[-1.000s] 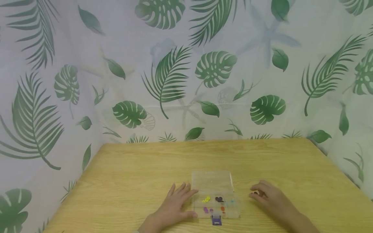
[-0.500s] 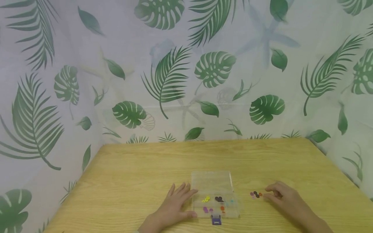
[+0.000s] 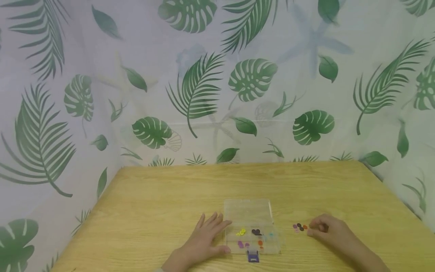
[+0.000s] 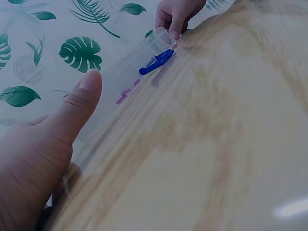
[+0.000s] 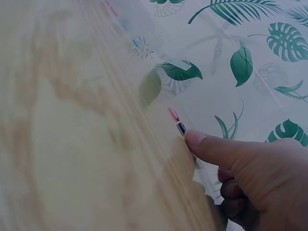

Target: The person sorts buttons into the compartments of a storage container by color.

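My left hand [image 3: 205,238] lies with fingers spread at the left side of an open clear plastic box [image 3: 274,247], its thumb and little-spread fingers at the box's edge. Inside, small button-like discs sit sorted by colour: yellow discs [image 3: 242,231], black discs [image 3: 256,231], purple discs [image 3: 240,244] and orange discs [image 3: 260,243]. To the right of the box, my right hand [image 3: 331,229] has thumb and index finger brought together beside a small group of loose discs [image 3: 300,226], purple, black and orange. I cannot tell whether a disc is between those fingertips.
The box's clear lid [image 3: 248,210] is folded back on the wooden table [image 3: 170,196]. A blue latch [image 3: 253,256] hangs at the box's front edge. Behind the table stands a leaf-patterned cloth backdrop [image 3: 210,143].
My right hand has moved right from over the loose discs to beside them, uncovering the group, and its fingertips have drawn closer together. The left hand and the box stay in place.
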A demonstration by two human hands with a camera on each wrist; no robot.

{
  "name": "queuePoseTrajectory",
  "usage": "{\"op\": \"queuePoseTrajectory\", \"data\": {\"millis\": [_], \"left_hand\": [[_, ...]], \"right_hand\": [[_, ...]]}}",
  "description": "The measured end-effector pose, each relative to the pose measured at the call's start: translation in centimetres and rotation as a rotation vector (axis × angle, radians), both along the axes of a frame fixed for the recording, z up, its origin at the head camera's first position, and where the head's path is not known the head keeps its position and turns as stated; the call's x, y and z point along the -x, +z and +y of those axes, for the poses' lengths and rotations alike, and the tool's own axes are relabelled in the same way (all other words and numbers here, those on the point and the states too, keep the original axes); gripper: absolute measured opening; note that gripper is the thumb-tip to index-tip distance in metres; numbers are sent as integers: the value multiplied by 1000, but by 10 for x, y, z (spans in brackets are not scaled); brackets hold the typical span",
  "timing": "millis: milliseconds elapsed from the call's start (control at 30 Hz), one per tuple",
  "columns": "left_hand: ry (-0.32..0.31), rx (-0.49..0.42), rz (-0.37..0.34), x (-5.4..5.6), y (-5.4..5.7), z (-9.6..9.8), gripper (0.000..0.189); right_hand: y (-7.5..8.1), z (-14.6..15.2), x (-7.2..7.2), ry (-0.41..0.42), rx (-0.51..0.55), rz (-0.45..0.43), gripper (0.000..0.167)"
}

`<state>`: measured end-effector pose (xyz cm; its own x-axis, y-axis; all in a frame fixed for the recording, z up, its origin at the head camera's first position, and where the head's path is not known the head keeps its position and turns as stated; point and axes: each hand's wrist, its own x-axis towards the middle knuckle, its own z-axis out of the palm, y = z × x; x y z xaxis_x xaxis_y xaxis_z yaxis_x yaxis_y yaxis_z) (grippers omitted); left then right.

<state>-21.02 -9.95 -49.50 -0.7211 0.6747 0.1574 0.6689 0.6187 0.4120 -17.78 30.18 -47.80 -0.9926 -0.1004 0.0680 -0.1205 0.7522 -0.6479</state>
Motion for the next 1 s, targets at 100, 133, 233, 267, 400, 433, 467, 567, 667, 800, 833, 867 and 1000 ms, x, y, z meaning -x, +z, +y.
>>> {"op": "queuePoseTrajectory", "data": {"millis": [100,133,233,267,400,433,467,567,667,800,833,867,1000], "left_hand": [[-4,-6,-1,0,0,0,69],[-5,-7,1,0,0,0,69],[-4,-7,5,0,0,0,69],[-4,-6,5,0,0,0,70],[-4,-4,0,0,1,1,70],[-3,-4,-1,-1,1,1,70],[-3,-5,-4,-1,2,1,70],[-3,-6,-3,-2,3,1,70],[-5,-9,-1,-3,4,1,70],[-3,-10,-5,-2,3,1,70],[-2,-8,-5,-2,3,1,70],[-1,-8,-6,-2,3,1,70],[0,-5,6,-1,2,1,70]], "right_hand": [[0,-1,0,0,13,-22,27],[1,-1,0,5,17,-24,26],[1,-3,0,11,28,-17,22],[1,-3,0,20,24,-5,21],[1,-4,0,31,12,0,20],[1,-4,0,36,5,2,20],[0,-4,-1,37,-2,7,20],[0,-5,-1,29,-8,8,20],[0,-6,-1,6,-5,10,20],[0,-7,-2,-23,-2,47,18],[0,-7,-2,-27,-2,68,17],[0,-7,-3,-32,-5,94,15],[0,-9,-4,-36,-42,234,6]]}}
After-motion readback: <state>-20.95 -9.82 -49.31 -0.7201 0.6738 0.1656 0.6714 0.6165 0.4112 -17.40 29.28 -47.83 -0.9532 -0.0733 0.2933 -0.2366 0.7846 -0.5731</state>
